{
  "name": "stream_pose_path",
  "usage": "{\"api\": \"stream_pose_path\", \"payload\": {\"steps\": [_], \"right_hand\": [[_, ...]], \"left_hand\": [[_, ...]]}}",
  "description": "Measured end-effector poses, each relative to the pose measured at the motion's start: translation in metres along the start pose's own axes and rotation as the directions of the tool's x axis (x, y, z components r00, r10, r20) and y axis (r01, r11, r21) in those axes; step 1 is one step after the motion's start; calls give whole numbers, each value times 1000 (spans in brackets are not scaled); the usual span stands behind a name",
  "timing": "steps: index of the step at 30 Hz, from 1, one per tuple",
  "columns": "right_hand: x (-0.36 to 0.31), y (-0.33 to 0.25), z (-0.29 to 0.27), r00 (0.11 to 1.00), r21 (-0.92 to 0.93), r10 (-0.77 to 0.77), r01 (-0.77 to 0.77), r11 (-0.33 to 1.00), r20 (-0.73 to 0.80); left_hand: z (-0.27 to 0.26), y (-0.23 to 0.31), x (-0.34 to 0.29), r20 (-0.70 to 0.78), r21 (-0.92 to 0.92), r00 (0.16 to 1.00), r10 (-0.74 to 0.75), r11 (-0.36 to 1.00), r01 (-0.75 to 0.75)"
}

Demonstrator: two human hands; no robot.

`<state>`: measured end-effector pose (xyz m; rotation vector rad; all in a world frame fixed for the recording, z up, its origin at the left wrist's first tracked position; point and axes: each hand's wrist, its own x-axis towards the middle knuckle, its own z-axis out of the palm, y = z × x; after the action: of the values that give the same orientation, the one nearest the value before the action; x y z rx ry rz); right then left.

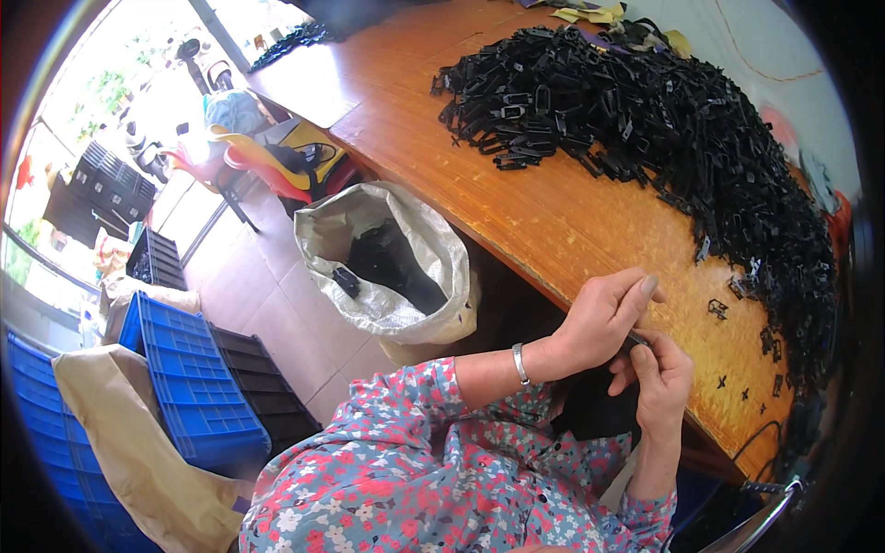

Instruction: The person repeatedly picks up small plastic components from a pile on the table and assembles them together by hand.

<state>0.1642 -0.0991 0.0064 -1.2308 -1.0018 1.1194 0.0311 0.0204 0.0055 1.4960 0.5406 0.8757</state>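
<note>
My left hand, with a silver bracelet at its wrist, is closed with the thumb pressed against the fingers. Just below and to its right, my right hand is curled in a pinch. A small black piece shows between the two hands, at the right hand's fingertips; most of it is hidden. Both hands are at the near edge of the wooden table. Beyond them spreads a large heap of black plastic buckle-like parts, with a few loose parts on the wood.
An open white woven sack with black contents stands on the floor left of the table. Farther left are blue crates, a black crate and brown paper. Colourful chairs stand behind the sack. A dark cable lies at the right.
</note>
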Motion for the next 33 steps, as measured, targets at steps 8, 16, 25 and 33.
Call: {"api": "stream_pose_path", "payload": {"steps": [8,16,25,33], "right_hand": [[4,-10,36,942,79,25,-54,995,335],[10,-17,-31,990,-271,-132,117,955,-40],[31,-34,-118,854,-945,-471,-71,318,-223],[46,-2,-145,798,-978,-597,57,201,-76]], "left_hand": [[-65,45,-35,-111,578,953,283,798,-170],[-246,63,-86,-337,931,929,154,201,304],[-151,70,34,244,940,954,175,198,-277],[-122,-22,157,371,917,901,225,65,-393]]}}
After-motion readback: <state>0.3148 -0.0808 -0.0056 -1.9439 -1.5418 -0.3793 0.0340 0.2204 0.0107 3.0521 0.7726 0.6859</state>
